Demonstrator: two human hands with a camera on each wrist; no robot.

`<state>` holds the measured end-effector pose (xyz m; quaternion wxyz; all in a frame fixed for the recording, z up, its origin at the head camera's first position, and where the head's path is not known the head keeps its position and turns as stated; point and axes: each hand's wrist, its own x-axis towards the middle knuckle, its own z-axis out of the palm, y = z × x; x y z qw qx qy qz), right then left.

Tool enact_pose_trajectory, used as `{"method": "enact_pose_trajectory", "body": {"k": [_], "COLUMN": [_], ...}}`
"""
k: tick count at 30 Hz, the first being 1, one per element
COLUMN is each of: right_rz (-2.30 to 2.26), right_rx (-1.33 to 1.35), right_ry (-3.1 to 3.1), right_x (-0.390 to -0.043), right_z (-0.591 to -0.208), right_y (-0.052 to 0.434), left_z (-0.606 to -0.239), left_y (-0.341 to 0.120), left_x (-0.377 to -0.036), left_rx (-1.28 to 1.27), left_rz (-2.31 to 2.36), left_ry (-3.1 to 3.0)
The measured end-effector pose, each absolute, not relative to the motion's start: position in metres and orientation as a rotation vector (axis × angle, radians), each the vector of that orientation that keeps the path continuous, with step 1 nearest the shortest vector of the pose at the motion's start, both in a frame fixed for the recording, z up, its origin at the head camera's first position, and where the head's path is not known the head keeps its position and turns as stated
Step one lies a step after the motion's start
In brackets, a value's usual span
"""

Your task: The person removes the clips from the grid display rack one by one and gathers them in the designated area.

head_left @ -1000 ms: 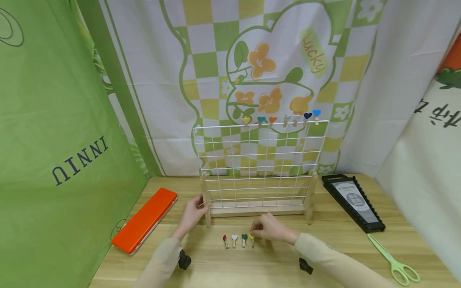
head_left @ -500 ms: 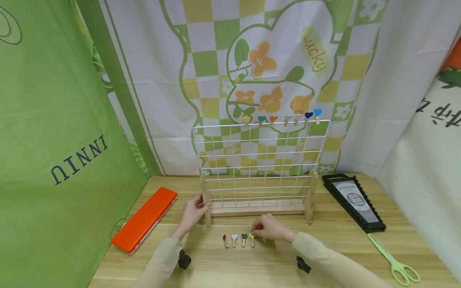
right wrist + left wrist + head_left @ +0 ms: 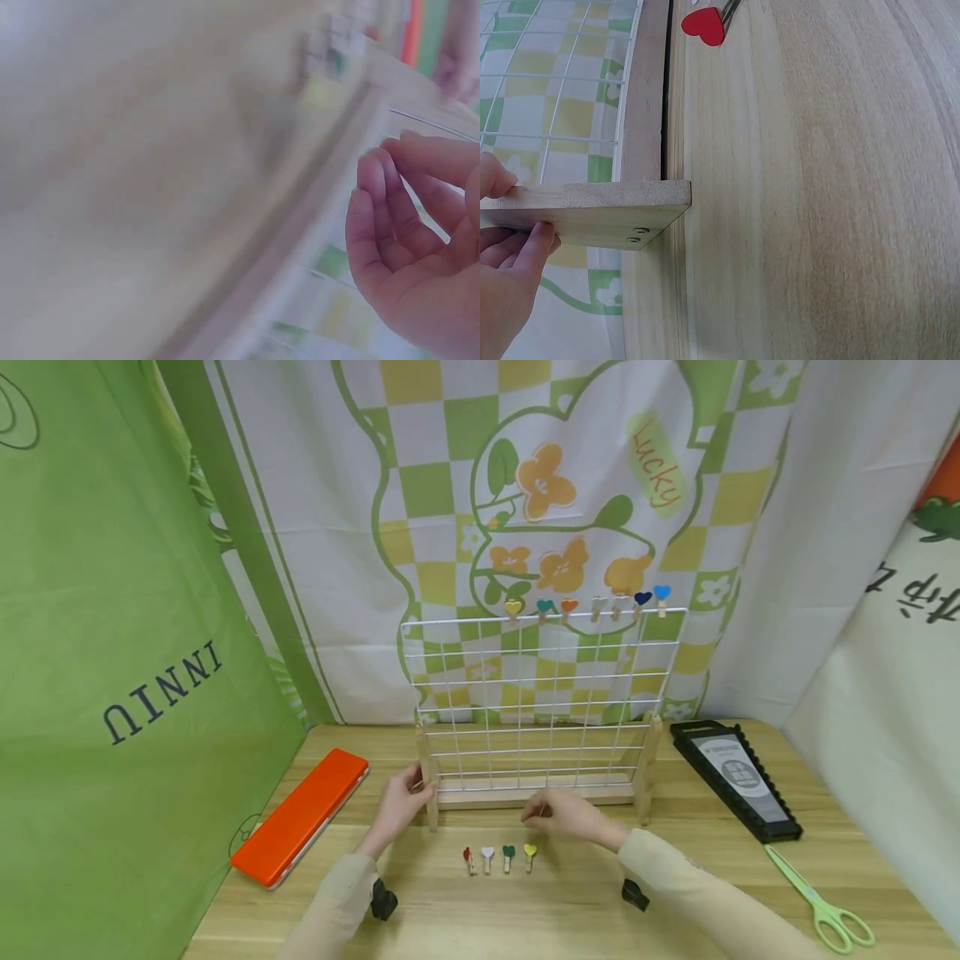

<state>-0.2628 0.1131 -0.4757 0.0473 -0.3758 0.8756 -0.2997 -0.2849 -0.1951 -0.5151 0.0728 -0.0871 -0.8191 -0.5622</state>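
My left hand (image 3: 399, 802) grips the left wooden foot (image 3: 592, 196) of a white wire grid rack (image 3: 536, 797), thumb on one side and fingers on the other. Loosely curled, my right hand (image 3: 572, 817) hovers in front of the rack's base with nothing seen in it. Below it on the table stands a row of small heart clothespins: red (image 3: 468, 860), white (image 3: 487, 858), green (image 3: 508, 858) and yellow (image 3: 529, 857). The yellow one lies nearest my right hand, apart from it. More heart clothespins (image 3: 568, 607) sit along the rack's top wire.
An orange-red case (image 3: 302, 818) lies on the left of the wooden table (image 3: 480, 927). To the right are a black holder with a labelled panel (image 3: 738, 781) and light green scissors (image 3: 821, 906). A patterned curtain (image 3: 427, 493) hangs behind the rack.
My right hand has let go of the yellow clothespin and risen away toward the rack. That clothespin now sits slightly farther right. My left hand stays on the rack's foot.
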Motion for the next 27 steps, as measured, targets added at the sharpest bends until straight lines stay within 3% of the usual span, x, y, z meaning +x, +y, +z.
{"method": "enact_pose_trajectory", "body": {"k": [17,27], "right_rz": [-0.970,-0.725], "right_rx": [-1.600,-1.639], "right_ry": [3.095,3.235], "right_x": [-0.272,-0.298], "right_z": [-0.243,-0.182], "right_y": [0.117,0.109], "left_z": [-0.514,-0.511], "left_y": [-0.199,-0.195], "left_x": [-0.284,-0.281], "left_rx": [-0.289,-0.283], "left_rz": [-1.667,-1.690], "left_ry": [-2.460,-2.459]}}
